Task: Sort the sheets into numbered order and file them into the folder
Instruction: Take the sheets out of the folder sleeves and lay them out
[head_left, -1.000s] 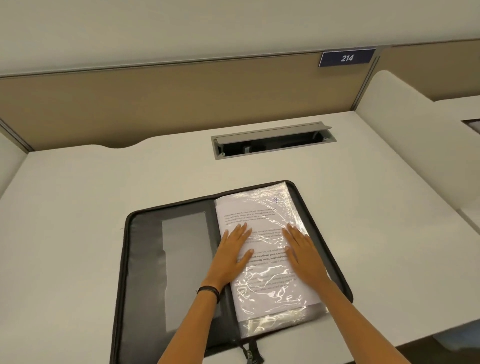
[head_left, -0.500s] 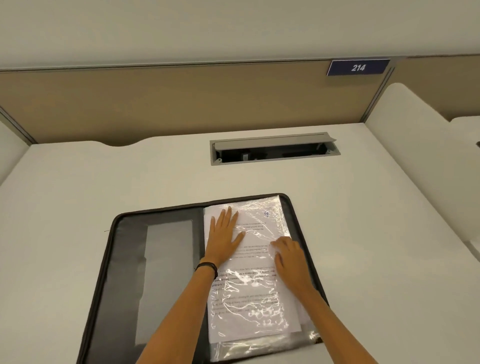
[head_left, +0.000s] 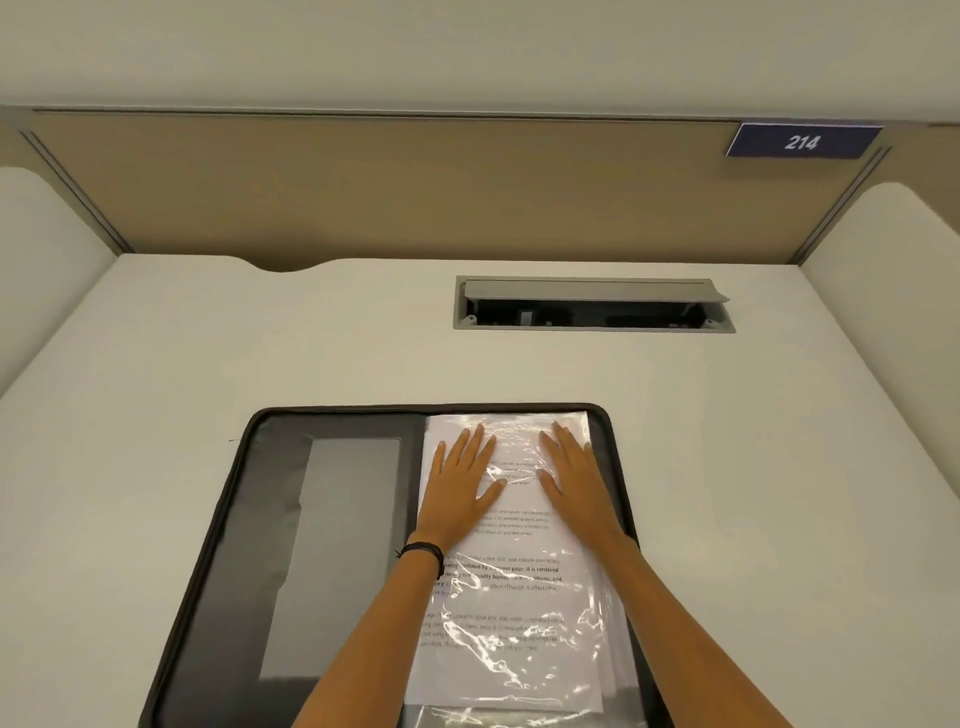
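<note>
White surface (head_left: 208, 338) carries the open folder (head_left: 270, 519); sheets (head_left: 514, 597) lie in its right half, directly under left grip (head_left: 464, 486) and right grip (head_left: 571, 486), both pressing flat, fingers straight.

Both hands have slid up! A second ago they lay flat across the middle of the plastic-covered sheet (head_left: 519, 597). Now the left hand (head_left: 464, 488) and the right hand (head_left: 574, 488) press flat near its top edge, fingers spread and pointing away. The right hand was curled at the sheet's right edge half a second ago and has straightened out again. The view has swung too: the folder (head_left: 249, 519) now sits square to the camera instead of slanted, its near edge cut off at the bottom.
</note>
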